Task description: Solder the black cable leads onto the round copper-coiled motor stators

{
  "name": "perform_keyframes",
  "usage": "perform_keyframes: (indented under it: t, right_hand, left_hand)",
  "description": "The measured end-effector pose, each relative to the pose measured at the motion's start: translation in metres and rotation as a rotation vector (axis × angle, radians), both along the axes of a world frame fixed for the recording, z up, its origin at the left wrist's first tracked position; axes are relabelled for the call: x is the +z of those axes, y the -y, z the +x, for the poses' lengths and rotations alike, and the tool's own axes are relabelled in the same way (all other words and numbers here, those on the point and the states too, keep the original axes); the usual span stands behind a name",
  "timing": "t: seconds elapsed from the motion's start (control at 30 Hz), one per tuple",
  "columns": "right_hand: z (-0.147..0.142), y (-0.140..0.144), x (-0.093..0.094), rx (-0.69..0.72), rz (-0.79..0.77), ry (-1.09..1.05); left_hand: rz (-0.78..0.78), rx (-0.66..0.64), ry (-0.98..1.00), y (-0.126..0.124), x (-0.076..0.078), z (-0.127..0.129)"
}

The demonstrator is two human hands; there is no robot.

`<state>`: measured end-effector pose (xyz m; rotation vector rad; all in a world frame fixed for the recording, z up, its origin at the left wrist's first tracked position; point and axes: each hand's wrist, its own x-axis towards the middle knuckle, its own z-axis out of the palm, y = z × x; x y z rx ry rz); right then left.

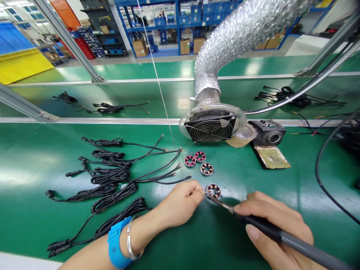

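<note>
My left hand [181, 202] pinches a thin wire end against a small round coil ring [213, 190] lying on the green bench. My right hand [277, 228] grips a grey soldering iron [284, 236] whose metal tip touches the ring's left edge. Three more coil rings [199, 162] lie just beyond it. A blue wrist strap and a metal bangle sit on my left wrist. Several bundled black cables [109, 176] lie to the left, their stripped ends pointing toward the rings.
A fume fan [211, 127] on a silver flexible duct [233, 41] stands behind the rings. A black iron stand [267, 133] and a yellow sponge pad [272, 157] sit at right. Loose black cords [323, 176] run along the right side. More cables [109, 108] lie on the far belt.
</note>
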<state>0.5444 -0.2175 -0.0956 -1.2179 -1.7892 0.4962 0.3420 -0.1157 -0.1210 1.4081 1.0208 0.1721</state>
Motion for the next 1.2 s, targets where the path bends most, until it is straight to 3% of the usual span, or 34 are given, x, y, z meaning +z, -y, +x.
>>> perform_keyframes:
  t: [0.23, 0.67, 0.97, 1.2]
  right_hand:
    - [-0.004, 0.001, -0.009, -0.041, 0.069, -0.06]
    - [-0.002, -0.005, 0.007, -0.013, 0.079, -0.026]
    - [-0.005, -0.014, -0.029, -0.083, 0.196, -0.065]
    - [-0.019, -0.034, -0.046, -0.022, 0.13, 0.151]
  left_hand:
    - [0.034, -0.013, 0.005, 0.0, 0.0, 0.0]
    - [0.03, -0.024, 0.012, -0.001, -0.001, 0.0]
    - [-0.048, 0.026, 0.077, 0.001, 0.0, 0.0]
    - [-0.176, 0.056, 0.053, -0.009, 0.005, -0.005]
